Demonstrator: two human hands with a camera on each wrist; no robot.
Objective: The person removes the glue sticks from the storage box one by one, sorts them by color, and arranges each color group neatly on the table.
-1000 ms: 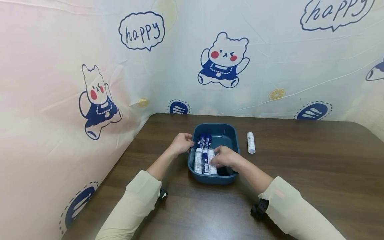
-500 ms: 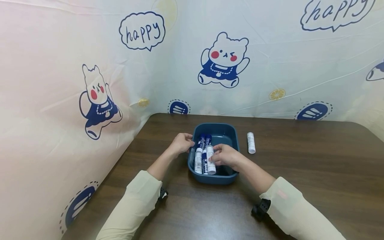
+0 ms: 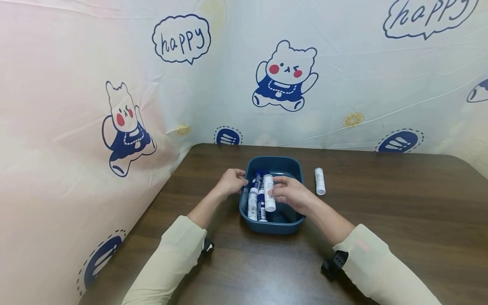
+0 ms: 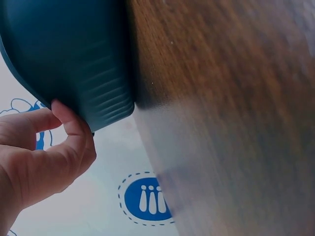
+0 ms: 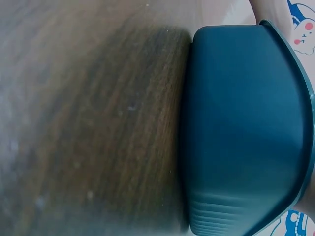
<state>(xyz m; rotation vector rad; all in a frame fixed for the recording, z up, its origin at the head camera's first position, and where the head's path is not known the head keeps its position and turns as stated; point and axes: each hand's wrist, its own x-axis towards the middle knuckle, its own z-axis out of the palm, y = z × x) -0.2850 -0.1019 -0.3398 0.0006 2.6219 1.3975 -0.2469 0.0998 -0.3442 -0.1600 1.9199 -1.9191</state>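
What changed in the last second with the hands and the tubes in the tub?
The right hand lifted one white tube off the row in the blue tub and drew it toward the far end, its grip pinching it. The left hand stayed on the tub's left rim, the other tubes kept their places, and the lone tube on the table did not move.

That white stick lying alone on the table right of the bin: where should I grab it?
Pinch the white stick across its middle, coming straight down from above. It lies flat on the table, long axis running away from the person, well apart from the blue bin, so both long sides look open to fingers.
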